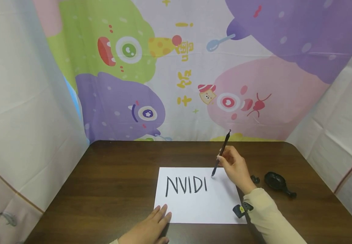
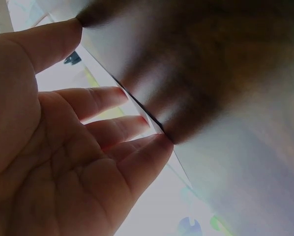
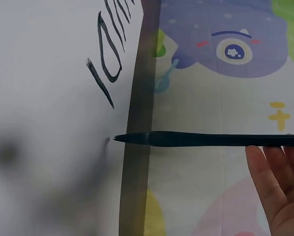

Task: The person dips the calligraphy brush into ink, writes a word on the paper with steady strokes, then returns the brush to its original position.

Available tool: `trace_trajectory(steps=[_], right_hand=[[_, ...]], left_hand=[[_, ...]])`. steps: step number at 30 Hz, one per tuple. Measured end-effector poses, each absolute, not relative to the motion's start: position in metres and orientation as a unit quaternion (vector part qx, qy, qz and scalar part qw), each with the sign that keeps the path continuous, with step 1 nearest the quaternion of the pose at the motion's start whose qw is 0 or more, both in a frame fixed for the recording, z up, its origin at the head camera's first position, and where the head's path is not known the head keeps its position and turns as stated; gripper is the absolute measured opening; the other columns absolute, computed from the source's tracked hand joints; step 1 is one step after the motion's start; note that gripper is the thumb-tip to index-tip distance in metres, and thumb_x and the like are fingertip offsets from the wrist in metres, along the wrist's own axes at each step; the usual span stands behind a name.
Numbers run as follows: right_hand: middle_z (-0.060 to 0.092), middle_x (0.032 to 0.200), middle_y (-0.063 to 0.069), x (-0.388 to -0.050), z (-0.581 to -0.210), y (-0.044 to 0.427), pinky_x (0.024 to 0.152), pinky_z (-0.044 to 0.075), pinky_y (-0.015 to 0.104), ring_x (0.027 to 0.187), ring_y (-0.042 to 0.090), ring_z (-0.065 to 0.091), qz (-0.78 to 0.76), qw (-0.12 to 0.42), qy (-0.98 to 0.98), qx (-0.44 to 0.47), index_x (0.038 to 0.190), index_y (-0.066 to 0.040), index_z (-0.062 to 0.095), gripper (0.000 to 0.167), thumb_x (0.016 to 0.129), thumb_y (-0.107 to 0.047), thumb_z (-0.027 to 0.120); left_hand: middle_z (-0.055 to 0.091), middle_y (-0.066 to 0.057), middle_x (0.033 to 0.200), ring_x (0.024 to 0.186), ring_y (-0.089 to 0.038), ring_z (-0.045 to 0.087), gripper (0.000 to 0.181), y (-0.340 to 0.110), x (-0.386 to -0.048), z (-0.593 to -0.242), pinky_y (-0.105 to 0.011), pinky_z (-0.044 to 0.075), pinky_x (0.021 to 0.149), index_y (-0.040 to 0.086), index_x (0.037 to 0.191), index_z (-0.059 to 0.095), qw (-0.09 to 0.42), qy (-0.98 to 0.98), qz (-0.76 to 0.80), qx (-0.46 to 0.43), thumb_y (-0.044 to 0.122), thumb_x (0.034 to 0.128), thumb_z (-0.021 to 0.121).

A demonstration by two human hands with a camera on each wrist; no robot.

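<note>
My right hand [image 1: 234,166] pinches a dark writing brush [image 1: 222,149] by its handle, held slanted with the bristles down. In the right wrist view the brush tip [image 3: 130,138] hovers just off the white paper, close to its own shadow. Black strokes [image 1: 186,185] on the sheet [image 1: 206,210] read NVIDI, and the tip is right of the last one. My left hand [image 1: 151,225] rests on the lower left edge of the paper, fingers extended. In the left wrist view the fingertips [image 2: 137,125] touch down along the paper's edge.
On the brown table [image 1: 115,179], right of the paper, lies a black pan-shaped dish [image 1: 276,181] with a short handle. A small dark object [image 1: 255,179] sits between it and my right wrist. A cartoon-printed curtain [image 1: 182,122] hangs behind the table.
</note>
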State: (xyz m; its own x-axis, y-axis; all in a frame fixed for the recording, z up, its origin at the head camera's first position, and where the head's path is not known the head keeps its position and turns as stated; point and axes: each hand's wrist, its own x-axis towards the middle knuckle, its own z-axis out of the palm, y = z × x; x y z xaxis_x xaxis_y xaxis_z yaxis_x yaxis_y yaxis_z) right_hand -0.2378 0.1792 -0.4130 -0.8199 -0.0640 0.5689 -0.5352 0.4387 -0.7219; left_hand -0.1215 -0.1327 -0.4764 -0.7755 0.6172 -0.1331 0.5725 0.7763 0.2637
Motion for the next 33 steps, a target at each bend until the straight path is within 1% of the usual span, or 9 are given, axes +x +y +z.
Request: trace_trajectory(steps=[4,7,10,16,20,22,25,29,33], right_hand=[[0.065,0.085,0.019,-0.239,-0.415,0.179,0.065,0.059,0.023,0.074,0.033,0.065,0.485,0.24,-0.821,0.183,0.107,0.004,0.055,0.022,0.088,0.009,0.064],[0.065,0.085,0.018,-0.246,-0.423,0.181,0.066,0.056,0.017,0.075,0.031,0.065,0.478,0.24,-0.825,0.18,0.107,0.003,0.056,0.022,0.087,0.009,0.064],[0.067,0.085,0.016,-0.253,-0.433,0.184,0.067,0.056,0.017,0.077,0.027,0.066,0.476,0.243,-0.825,0.185,0.107,0.002,0.057,0.022,0.088,0.007,0.066],[0.069,0.086,0.009,-0.257,-0.439,0.185,0.069,0.057,0.019,0.079,0.014,0.065,0.475,0.248,-0.82,0.199,0.107,-0.004,0.059,0.021,0.089,-0.002,0.068],[0.069,0.085,0.008,-0.256,-0.439,0.184,0.068,0.057,0.021,0.079,0.01,0.064,0.466,0.251,-0.824,0.203,0.107,-0.006,0.059,0.021,0.089,-0.001,0.068],[0.069,0.085,0.009,-0.255,-0.437,0.183,0.067,0.055,0.021,0.078,0.01,0.063,0.458,0.251,-0.829,0.2,0.107,-0.005,0.059,0.021,0.088,0.0,0.068],[0.068,0.083,0.012,-0.251,-0.434,0.179,0.064,0.054,0.022,0.075,0.015,0.062,0.448,0.25,-0.836,0.196,0.105,0.0,0.059,0.021,0.087,0.005,0.067],[0.067,0.082,0.016,-0.245,-0.429,0.175,0.064,0.055,0.025,0.075,0.022,0.064,0.449,0.244,-0.836,0.197,0.104,0.003,0.059,0.021,0.086,0.008,0.067],[0.067,0.082,0.014,-0.246,-0.433,0.176,0.065,0.057,0.027,0.075,0.021,0.066,0.456,0.237,-0.834,0.201,0.105,0.0,0.06,0.021,0.086,0.006,0.068]], left_hand=[[0.04,-0.022,0.153,0.14,-0.043,0.039,0.067,-0.133,-0.121,-0.476,-0.055,0.044,0.105,0.004,0.144,0.046,0.105,0.936,0.105,0.318,0.04,0.0905,0.062],[0.04,-0.022,0.153,0.14,-0.044,0.039,0.066,-0.133,-0.121,-0.476,-0.055,0.044,0.106,0.004,0.144,0.046,0.106,0.936,0.105,0.32,0.04,0.0909,0.062],[0.04,-0.022,0.153,0.14,-0.043,0.039,0.066,-0.132,-0.121,-0.475,-0.055,0.043,0.106,0.004,0.145,0.046,0.109,0.935,0.105,0.32,0.04,0.0912,0.062],[0.039,-0.022,0.153,0.14,-0.043,0.038,0.066,-0.132,-0.122,-0.474,-0.055,0.043,0.106,0.004,0.145,0.046,0.114,0.935,0.107,0.318,0.04,0.0916,0.061],[0.04,-0.022,0.153,0.14,-0.044,0.038,0.066,-0.132,-0.122,-0.473,-0.056,0.044,0.105,0.004,0.145,0.046,0.114,0.936,0.107,0.317,0.04,0.0914,0.062],[0.039,-0.022,0.153,0.14,-0.044,0.038,0.066,-0.132,-0.122,-0.473,-0.056,0.044,0.105,0.005,0.145,0.046,0.118,0.936,0.109,0.314,0.04,0.0915,0.061],[0.039,-0.022,0.153,0.14,-0.044,0.038,0.066,-0.132,-0.122,-0.473,-0.057,0.043,0.105,0.005,0.145,0.046,0.12,0.936,0.109,0.313,0.04,0.0913,0.062],[0.04,-0.022,0.153,0.14,-0.044,0.039,0.066,-0.132,-0.122,-0.473,-0.056,0.043,0.106,0.004,0.144,0.046,0.114,0.936,0.106,0.316,0.04,0.0908,0.063],[0.04,-0.022,0.153,0.14,-0.044,0.039,0.067,-0.132,-0.122,-0.475,-0.056,0.043,0.106,0.004,0.144,0.047,0.11,0.936,0.105,0.317,0.04,0.0905,0.063]])
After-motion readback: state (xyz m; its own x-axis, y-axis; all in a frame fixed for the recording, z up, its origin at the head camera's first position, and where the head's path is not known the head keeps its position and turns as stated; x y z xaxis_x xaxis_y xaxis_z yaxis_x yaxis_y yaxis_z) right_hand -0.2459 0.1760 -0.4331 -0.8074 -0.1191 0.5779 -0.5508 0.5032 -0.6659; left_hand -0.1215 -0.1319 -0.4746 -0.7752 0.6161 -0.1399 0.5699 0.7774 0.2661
